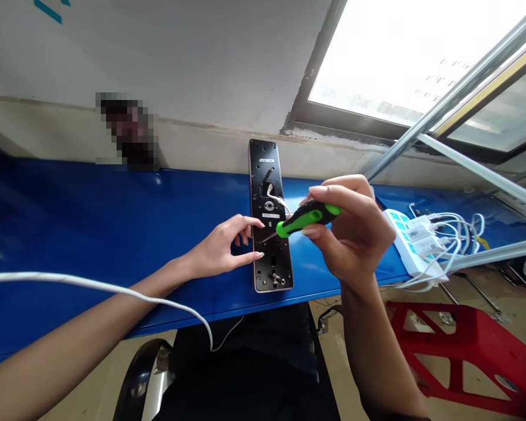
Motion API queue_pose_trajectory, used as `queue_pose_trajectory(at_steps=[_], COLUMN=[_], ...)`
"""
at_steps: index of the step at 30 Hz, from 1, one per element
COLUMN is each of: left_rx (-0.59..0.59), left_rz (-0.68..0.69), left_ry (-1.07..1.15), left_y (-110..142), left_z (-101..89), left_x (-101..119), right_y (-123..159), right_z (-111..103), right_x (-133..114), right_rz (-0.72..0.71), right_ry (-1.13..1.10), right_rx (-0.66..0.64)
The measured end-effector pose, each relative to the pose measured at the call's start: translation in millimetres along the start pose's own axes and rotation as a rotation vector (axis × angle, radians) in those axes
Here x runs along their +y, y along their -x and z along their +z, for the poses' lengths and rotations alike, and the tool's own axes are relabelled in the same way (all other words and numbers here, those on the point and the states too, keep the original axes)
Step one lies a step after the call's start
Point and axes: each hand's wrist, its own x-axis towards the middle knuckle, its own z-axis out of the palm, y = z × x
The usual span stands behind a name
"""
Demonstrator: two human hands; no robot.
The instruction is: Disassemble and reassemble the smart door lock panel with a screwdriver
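A long black door lock panel (263,266) lies on the blue table, its inner side up, with a spindle, screw holes and a short white cable. My right hand (355,228) is closed round the handle of a green and black screwdriver (304,221). The screwdriver slants down to the left, and its tip meets the lower middle of the panel; a screw under it is too small to make out. From the left, my left hand (221,245) rests thumb and index fingertips on the panel's left edge, spread apart on either side of the screwdriver tip.
The blue table (70,234) runs along a wall beneath a window. On the right, a white power strip (414,242) carries several plugs and cables beside a metal frame. A white cable (114,286) crosses over my left forearm. A red stool (469,351) stands at lower right.
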Motion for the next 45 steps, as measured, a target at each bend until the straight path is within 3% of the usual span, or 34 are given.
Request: queue_pose_trajectory(at_steps=[5, 11, 18, 21, 26, 32, 39, 45], left_rx=[-0.003, -0.006, -0.015, -0.016, -0.016, -0.017, -0.013, -0.012], left_rz=[-0.022, -0.030, -0.027, -0.027, -0.021, -0.011, -0.017, -0.024], left_ry=[0.017, 0.015, 0.004, -0.005, -0.005, -0.019, -0.014, -0.018], left_y=[0, 0, 2, 1, 1, 1, 0, 0], left_z=[1.6, 1.9, 1.5, 1.7, 0.7, 0.9, 1.3, 1.7], left_x=[2, 2, 4, 4, 5, 4, 4, 4], right_y=[0, 1, 0, -1, 0, -1, -5, -8], right_z=[-1, -1, 3, 2, -1, 1, 2, 2], right_x=[-8, 1, -4, -1, 5, -5, 2, -5], right_rz=[0.122, 0.029, 0.138, 0.105, 0.044, 0.152, 0.004, 0.140], right_ry=[-0.078, -0.039, -0.124, -0.155, -0.019, -0.126, -0.016, -0.106], right_rx=[-0.027, 0.094, -0.014, 0.019, 0.095, -0.065, 0.042, -0.093])
